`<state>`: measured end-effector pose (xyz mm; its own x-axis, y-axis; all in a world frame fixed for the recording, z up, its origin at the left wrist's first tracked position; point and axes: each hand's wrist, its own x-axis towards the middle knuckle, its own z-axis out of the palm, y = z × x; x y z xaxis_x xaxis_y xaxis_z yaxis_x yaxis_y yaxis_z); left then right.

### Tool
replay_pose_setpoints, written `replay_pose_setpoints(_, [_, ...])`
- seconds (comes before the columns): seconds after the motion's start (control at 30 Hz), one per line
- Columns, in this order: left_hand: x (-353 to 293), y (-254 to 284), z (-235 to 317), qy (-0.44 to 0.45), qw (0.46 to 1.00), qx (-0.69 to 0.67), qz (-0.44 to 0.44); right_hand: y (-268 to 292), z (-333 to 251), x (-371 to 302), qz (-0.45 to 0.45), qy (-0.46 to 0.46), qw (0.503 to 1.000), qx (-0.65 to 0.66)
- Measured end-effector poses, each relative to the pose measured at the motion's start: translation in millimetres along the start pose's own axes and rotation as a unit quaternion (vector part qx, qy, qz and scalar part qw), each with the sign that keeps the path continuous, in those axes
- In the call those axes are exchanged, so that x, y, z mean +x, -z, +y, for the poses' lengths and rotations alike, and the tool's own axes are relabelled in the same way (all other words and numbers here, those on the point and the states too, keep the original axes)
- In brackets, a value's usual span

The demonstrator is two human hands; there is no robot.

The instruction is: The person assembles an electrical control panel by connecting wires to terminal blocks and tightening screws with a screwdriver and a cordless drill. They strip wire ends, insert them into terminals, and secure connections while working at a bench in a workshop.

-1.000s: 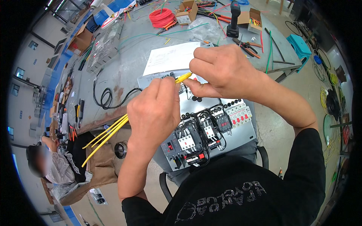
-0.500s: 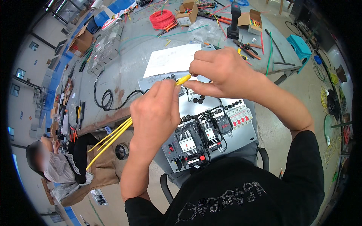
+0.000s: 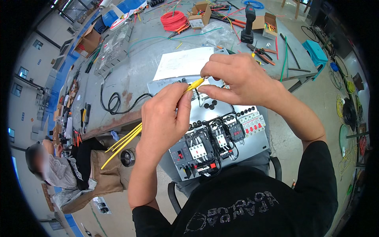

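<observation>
Several yellow wires point(image 3: 123, 145) run through my left hand point(image 3: 164, 118), which is closed around them, and their loose ends trail down to the left. Past its thumb and forefinger the yellow wires' gathered front end sticks out. At that tip, my right hand point(image 3: 244, 81) has its finger and thumb curled in a pinch; the exact contact is partly hidden. Beneath both hands, a grey mounting plate point(image 3: 252, 147) rests on my lap. It carries contactors point(image 3: 197, 151), a row of breakers with red switches point(image 3: 252, 125) and black wiring.
On the metal table point(image 3: 138, 75) beyond lie a white paper sheet point(image 3: 183, 62), a red wire coil point(image 3: 173, 21), a black power driver point(image 3: 248, 23), pliers point(image 3: 263, 54) and small cartons point(image 3: 199, 15). A seated person point(image 3: 65, 166) is at the left. A teal stool point(image 3: 316, 51) stands right.
The trailing yellow wire ends have swung right and slightly up. More of the yellow front end shows between my hands. The whole view has shifted a little.
</observation>
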<state>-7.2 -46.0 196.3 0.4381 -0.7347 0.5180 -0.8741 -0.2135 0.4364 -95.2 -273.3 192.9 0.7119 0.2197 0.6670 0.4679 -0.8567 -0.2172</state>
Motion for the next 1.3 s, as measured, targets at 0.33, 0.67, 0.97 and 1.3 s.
replay_pose_setpoints(0.33, [-2.1, -4.0, 2.6, -0.045, 0.996, 0.079, 0.027, -0.3, -4.9, 4.7, 0.01, 0.053, 0.994, -0.091])
replay_pose_setpoints(0.67, [2.0, -1.9, 3.1, -0.072, 0.982, 0.169, 0.041, -5.2, 1.4, 11.6, 0.045, 0.094, 0.99, -0.099])
replay_pose_setpoints(0.97, [5.5, -5.0, 0.1, -0.07, 0.972, 0.214, 0.068, -14.0, 2.8, 17.9, 0.078, 0.084, 0.985, -0.131])
replay_pose_setpoints(1.3, [21.0, -19.0, -17.5, -0.004, 0.965, 0.231, 0.128, -52.5, 10.9, 28.7, 0.161, 0.024, 0.977, -0.14])
